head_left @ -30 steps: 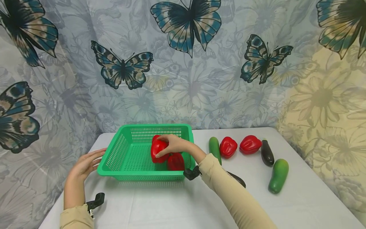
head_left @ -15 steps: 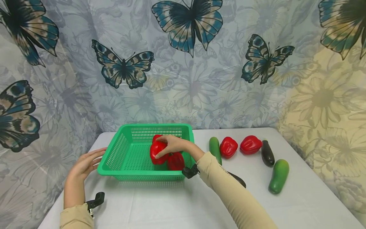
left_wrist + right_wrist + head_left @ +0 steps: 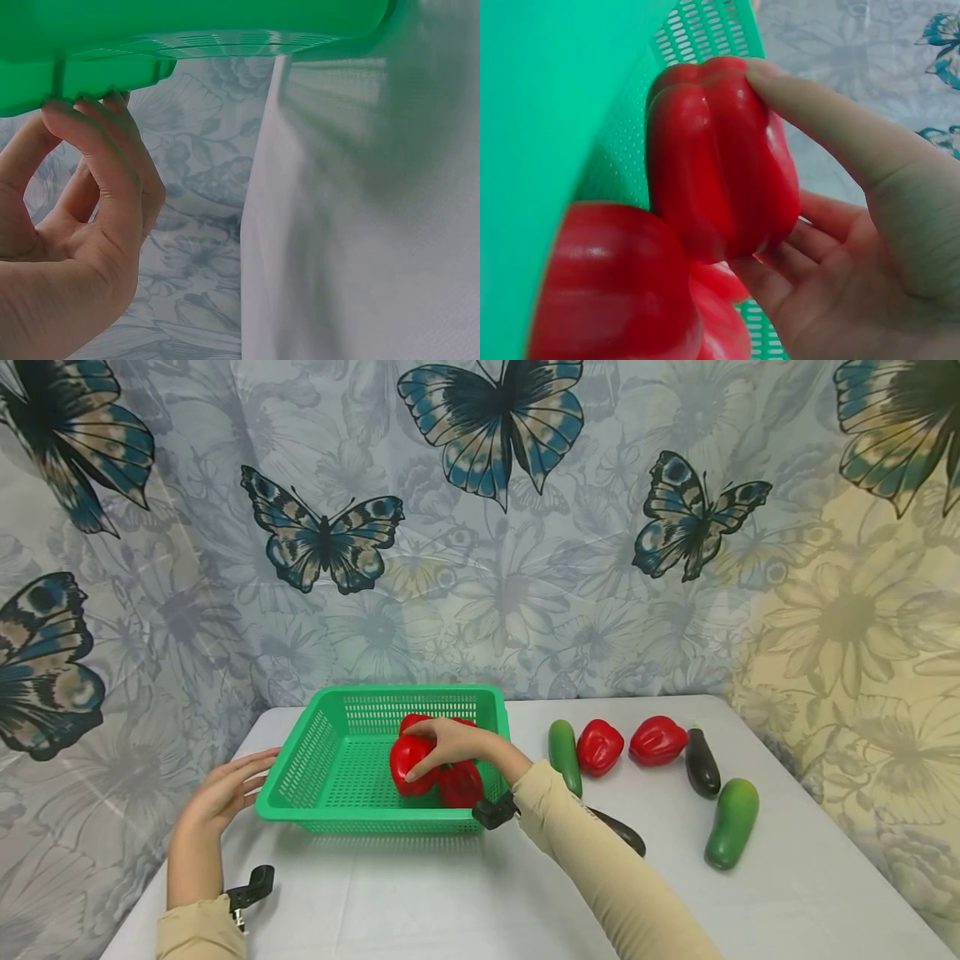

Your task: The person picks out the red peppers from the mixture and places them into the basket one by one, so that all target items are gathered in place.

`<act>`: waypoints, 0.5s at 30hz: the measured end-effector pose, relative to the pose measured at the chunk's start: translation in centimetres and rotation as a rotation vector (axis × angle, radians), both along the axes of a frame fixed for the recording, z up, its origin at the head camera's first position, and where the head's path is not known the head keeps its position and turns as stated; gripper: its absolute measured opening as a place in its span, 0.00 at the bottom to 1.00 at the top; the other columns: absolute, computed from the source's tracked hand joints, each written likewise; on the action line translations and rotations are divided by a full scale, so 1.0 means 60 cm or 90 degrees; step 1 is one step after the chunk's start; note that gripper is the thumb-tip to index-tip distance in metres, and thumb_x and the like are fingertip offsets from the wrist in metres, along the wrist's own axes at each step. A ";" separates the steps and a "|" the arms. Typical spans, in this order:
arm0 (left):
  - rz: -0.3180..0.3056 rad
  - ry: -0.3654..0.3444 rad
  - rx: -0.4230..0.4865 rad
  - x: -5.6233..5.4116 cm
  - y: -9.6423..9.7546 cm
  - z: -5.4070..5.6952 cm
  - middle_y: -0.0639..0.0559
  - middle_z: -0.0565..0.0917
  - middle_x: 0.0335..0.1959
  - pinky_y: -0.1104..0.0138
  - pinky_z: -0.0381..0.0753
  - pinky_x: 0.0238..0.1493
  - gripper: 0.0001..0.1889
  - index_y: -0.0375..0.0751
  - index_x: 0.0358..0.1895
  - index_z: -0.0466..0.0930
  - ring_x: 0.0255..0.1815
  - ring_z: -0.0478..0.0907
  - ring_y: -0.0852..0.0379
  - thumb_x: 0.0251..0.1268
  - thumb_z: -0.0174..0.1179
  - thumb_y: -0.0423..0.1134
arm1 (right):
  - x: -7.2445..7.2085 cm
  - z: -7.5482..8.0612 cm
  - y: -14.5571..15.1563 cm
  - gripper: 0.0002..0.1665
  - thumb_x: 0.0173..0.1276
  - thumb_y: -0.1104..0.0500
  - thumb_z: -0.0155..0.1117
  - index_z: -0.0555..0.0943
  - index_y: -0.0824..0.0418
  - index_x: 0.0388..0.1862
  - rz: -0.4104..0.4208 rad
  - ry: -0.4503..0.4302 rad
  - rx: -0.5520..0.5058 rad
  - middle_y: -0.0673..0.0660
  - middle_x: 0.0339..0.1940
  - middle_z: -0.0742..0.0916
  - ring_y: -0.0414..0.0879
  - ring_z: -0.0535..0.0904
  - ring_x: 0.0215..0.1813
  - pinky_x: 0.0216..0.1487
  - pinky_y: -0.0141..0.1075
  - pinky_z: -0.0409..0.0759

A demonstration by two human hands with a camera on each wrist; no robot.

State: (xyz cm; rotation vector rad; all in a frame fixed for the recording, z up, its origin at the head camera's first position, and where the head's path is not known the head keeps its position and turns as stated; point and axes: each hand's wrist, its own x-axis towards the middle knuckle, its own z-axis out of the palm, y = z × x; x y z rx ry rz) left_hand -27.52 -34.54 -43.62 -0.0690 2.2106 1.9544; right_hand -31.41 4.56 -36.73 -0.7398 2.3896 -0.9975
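Note:
My right hand (image 3: 459, 740) pinches a red bell pepper (image 3: 407, 770) inside the green plastic basket (image 3: 360, 815). In the right wrist view the thumb lies on one end of that bell pepper (image 3: 720, 165), and the fingers are partly hidden behind it. Other red peppers sit close by in the basket, among them a darker pepper (image 3: 461, 785) near its front right corner. At the basket's left side is my left hand (image 3: 225, 789). The left wrist view has its bent fingertips touching the green rim (image 3: 112, 82) from outside.
Right of the basket on the white table (image 3: 420, 893) lie a cucumber (image 3: 564, 757), two red peppers (image 3: 600, 747), an eggplant (image 3: 702, 763) and a thick green cucumber-like vegetable (image 3: 732, 823). Another eggplant (image 3: 621, 832) is partly behind the right sleeve. A butterfly-patterned cloth (image 3: 510, 610) hangs behind.
My right hand has shifted slightly left and toward the front with the bell pepper, showing more of a red pepper behind it. The left hand and basket stay put.

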 end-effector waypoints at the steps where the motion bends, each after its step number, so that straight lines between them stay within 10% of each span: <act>1: -0.002 0.000 0.000 -0.001 -0.001 -0.001 0.80 0.79 0.46 0.71 0.81 0.48 0.14 0.63 0.56 0.81 0.47 0.79 0.73 0.69 0.60 0.50 | 0.000 -0.001 0.000 0.45 0.56 0.48 0.76 0.69 0.52 0.71 0.003 -0.001 0.000 0.52 0.67 0.76 0.48 0.72 0.62 0.47 0.38 0.83; 15: 0.003 -0.006 0.005 0.004 0.005 0.006 0.81 0.78 0.44 0.71 0.81 0.47 0.14 0.63 0.57 0.81 0.45 0.79 0.74 0.71 0.58 0.48 | 0.002 -0.005 -0.001 0.45 0.55 0.46 0.76 0.69 0.45 0.72 0.020 0.013 0.054 0.50 0.67 0.75 0.47 0.70 0.66 0.51 0.39 0.81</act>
